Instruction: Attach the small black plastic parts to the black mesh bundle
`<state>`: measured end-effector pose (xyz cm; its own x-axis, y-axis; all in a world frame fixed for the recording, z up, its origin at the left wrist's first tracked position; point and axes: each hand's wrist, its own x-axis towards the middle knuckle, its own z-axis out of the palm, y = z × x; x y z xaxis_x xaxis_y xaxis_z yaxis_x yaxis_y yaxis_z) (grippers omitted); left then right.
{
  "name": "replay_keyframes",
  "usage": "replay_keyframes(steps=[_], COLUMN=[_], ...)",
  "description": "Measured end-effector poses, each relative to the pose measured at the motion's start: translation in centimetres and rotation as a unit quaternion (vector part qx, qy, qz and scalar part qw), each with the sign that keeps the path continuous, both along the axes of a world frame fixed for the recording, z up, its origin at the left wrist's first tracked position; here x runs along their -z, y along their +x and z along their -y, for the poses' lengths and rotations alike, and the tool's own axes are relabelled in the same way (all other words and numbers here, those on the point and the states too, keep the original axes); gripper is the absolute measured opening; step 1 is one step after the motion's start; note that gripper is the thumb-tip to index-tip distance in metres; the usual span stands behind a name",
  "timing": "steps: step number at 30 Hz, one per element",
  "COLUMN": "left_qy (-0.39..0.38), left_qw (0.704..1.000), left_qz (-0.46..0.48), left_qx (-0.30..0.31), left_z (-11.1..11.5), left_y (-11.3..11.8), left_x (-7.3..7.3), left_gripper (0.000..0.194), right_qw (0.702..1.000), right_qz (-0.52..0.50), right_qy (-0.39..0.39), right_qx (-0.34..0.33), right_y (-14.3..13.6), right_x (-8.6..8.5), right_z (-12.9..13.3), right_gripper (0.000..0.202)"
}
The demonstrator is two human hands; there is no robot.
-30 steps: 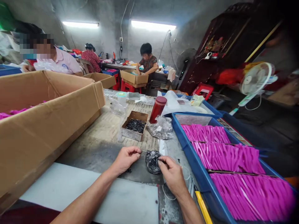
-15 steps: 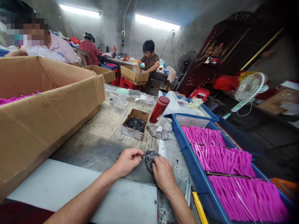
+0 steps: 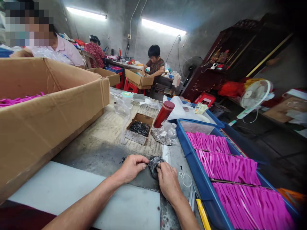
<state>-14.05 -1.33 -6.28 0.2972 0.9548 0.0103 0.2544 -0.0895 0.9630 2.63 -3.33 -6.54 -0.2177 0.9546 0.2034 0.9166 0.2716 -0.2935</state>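
At right hand (image 3: 169, 180), black bag (image 3: 153, 165), axis unclear

Datum: red flask (image 3: 164, 114), quantity one. Left of datum: cartons (image 3: 51, 105), three; small box (image 3: 136, 138), one. Right of datum: fans (image 3: 256, 94), two; rows of magenta pieces (image 3: 226, 165), three. Nearer than datum: black bag (image 3: 153, 172), one; yellow-handled tool (image 3: 202, 213), one. Beyond datum: people (image 3: 157, 65), three; light tubes (image 3: 163, 27), two.

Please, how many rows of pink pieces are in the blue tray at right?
3: far row, middle row and near row, in the blue tray. The picture cuts off its near end, so more may be hidden.
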Motion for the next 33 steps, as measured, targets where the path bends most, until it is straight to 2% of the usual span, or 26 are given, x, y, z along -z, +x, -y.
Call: replay_keyframes(steps=[5, 13, 19, 25, 33], left_qy=[-0.009, -0.031, -0.028, -0.016, -0.004], left_qw=[1.000, 0.998, 0.997, 0.997, 0.998], left_qz=[0.019, 0.047, 0.066, 0.061, 0.033], left_qx=[-0.006, 0.011, 0.023, 0.037, 0.045], left_z=[0.2, 0.4, 0.5, 0.7, 0.9], left_y=[0.1, 0.5, 0.8, 0.8, 1.0], left_x=[0.1, -0.3, -0.3, -0.4, -0.9], left_gripper=[0.016, 0.010, 0.011, 0.012, 0.011], right_qw=[0.997, 0.986, 0.978, 0.967, 0.963], right_qz=[-0.077, -0.165, -0.199, -0.222, -0.224], right_qy=[0.012, 0.017, 0.042, 0.067, 0.053], right_qx=[-0.019, -0.021, -0.038, -0.104, -0.138], right_y=[0.5, 0.7, 0.7, 0.4, 0.0], right_x=[0.5, 0.1, 0.0, -0.2, -0.3], right_z=[0.1, 0.4, 0.7, 1.1, 1.3], right_gripper=[0.016, 0.016, 0.015, 0.014, 0.013])
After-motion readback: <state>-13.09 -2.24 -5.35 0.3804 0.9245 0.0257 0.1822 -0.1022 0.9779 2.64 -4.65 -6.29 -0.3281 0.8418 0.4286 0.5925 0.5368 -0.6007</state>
